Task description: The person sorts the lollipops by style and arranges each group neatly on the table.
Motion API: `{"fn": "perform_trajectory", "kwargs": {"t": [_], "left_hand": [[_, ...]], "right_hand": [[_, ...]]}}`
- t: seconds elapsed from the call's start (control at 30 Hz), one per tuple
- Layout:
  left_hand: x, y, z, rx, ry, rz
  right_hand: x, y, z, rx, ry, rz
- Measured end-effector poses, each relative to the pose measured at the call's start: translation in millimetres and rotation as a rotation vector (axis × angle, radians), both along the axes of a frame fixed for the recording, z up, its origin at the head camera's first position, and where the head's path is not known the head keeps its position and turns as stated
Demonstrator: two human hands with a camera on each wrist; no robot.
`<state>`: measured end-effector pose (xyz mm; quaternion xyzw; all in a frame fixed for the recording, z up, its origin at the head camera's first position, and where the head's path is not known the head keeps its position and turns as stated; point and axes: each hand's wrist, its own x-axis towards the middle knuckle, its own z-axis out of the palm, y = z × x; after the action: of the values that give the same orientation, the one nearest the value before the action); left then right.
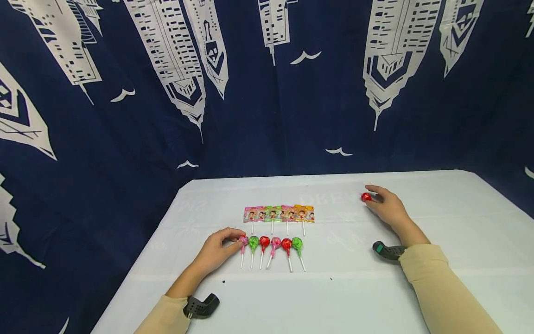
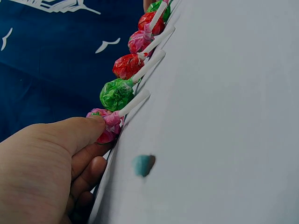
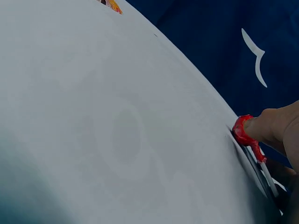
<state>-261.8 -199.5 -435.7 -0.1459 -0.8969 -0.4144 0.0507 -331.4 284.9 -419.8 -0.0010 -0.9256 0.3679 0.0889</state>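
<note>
My left hand (image 1: 213, 253) pinches the wrapped head of a pink lollipop (image 2: 113, 120) between thumb and fingers, at the left end of a row on the table. To its right in that row lie a green lollipop (image 1: 253, 241), a red one, another pink one, a red lollipop (image 1: 286, 244) and a green one at the right end, sticks pointing toward me. Far off to the right, my right hand (image 1: 389, 208) holds a red lollipop (image 3: 242, 130) by its head, thumb pressed on the wrapper. Its stick runs back beneath the hand, partly hidden.
Behind the row lie several flat-packed lollipops side by side, among them a green packet (image 1: 273, 212) and an orange packet (image 1: 304, 213). They rest on a white-covered table (image 1: 333, 301). A dark blue patterned curtain (image 1: 267, 116) hangs behind the far edge. Small dark specks dot the cloth.
</note>
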Motion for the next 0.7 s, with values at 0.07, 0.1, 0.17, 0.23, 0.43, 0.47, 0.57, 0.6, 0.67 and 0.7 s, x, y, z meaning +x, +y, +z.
{"fn": "perform_trajectory", "kwargs": {"t": [0.07,0.1,0.17,0.23,0.43,0.47,0.57,0.6,0.67,0.7], "left_hand": [[0.6,0.5,0.7,0.001,0.001,-0.002],[0.9,0.8,1.0,0.001,0.002,-0.001],[1.0,1.0,1.1,0.002,0.0,0.0],[0.9,1.1,0.8,0.003,0.0,0.0],[-0.9,1.1,-0.1,-0.001,0.002,-0.009],[-1.2,1.0,-0.3,-0.001,0.002,-0.009],[-1.9,0.9,-0.9,-0.002,0.005,-0.006],[-1.9,0.8,-0.8,-0.002,0.003,-0.004],[-2.2,0.4,-0.7,-0.002,0.005,-0.002],[-2.5,0.2,-0.3,-0.001,0.005,-0.002]], "right_hand": [[-0.9,1.1,-1.1,0.011,0.005,0.006],[-1.3,1.0,-1.7,0.015,0.008,0.01],[-2.0,1.2,-2.8,0.028,0.015,0.012],[-2.1,1.1,-3.5,0.042,0.021,0.009],[1.0,1.3,-5.7,0.095,0.03,-0.008],[1.4,1.1,-5.9,0.1,0.03,-0.011],[0.9,0.5,-7.1,0.097,0.043,-0.017],[0.5,0.2,-7.2,0.093,0.049,-0.017],[-0.3,-0.2,-7.2,0.084,0.065,-0.016],[-0.8,-0.5,-7.0,0.077,0.072,-0.018]]}}
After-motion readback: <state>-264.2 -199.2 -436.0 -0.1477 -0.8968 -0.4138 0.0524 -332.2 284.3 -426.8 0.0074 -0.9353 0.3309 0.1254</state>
